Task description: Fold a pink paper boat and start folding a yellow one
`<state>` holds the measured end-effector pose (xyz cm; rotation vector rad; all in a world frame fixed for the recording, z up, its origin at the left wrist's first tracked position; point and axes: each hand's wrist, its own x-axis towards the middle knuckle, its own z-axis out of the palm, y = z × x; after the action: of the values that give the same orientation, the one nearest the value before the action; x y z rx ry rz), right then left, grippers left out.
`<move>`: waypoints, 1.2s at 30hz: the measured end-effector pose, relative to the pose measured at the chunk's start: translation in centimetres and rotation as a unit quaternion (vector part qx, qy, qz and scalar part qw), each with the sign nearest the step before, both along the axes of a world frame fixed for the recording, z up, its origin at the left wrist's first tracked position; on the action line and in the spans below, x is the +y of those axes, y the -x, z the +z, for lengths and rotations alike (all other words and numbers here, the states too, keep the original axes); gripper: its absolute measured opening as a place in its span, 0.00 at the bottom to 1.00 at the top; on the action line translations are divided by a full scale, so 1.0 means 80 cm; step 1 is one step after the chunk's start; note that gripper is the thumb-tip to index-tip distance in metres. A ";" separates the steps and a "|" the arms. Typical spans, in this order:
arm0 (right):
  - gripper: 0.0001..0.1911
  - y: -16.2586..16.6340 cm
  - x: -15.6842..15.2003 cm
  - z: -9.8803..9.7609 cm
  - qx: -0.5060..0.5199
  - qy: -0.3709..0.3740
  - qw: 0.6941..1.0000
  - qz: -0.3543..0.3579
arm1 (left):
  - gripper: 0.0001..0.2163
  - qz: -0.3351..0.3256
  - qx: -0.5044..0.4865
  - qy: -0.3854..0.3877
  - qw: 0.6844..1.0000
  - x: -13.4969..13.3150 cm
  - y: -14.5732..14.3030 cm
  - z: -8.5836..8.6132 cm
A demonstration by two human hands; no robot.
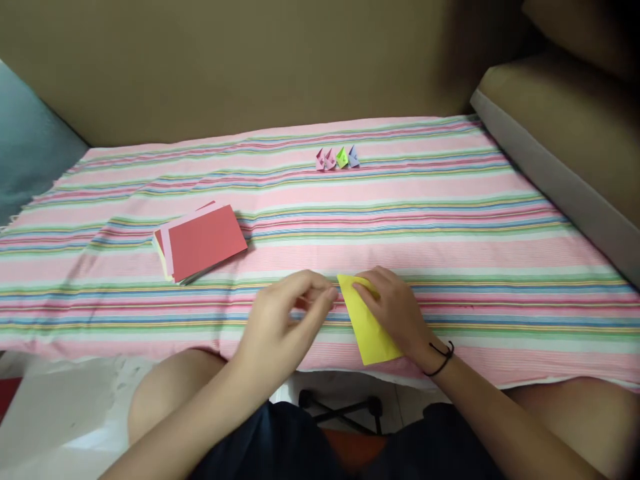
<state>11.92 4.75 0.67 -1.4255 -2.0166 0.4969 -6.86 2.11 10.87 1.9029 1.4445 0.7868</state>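
My right hand (395, 307) grips a sheet of yellow paper (367, 327), its thumb on top and the other fingers behind. The sheet looks folded and lies slanted close to the front edge of the striped cloth. Just left of the paper, my left hand (285, 320) has its thumb and fingers curled together in a pinch. Nothing shows between those fingertips, and a small gap separates them from the yellow paper. A dark band circles my right wrist.
A stack of coloured paper (207, 243), red on top, lies at the left on the striped cloth (300, 250). Several small folded paper pieces (341, 158) stand in a row farther back. A brown cushion (560, 133) borders the right side.
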 end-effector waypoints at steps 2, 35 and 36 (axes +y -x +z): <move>0.07 -0.001 -0.001 0.001 0.021 0.004 1.000 0.003 | 0.06 -0.013 0.036 0.024 0.999 0.031 -0.008 -0.030; 0.07 -0.007 -0.009 0.006 -0.007 0.001 1.000 -0.017 | 0.06 0.005 0.053 0.004 0.999 0.069 -0.030 -0.104; 0.06 -0.007 -0.009 0.006 -0.008 -0.001 1.000 -0.022 | 0.07 0.009 0.061 -0.005 0.998 0.067 -0.029 -0.102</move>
<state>12.46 4.04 1.16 -1.4727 -1.9937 0.4666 -4.54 7.48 2.73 1.9785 1.5349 0.6981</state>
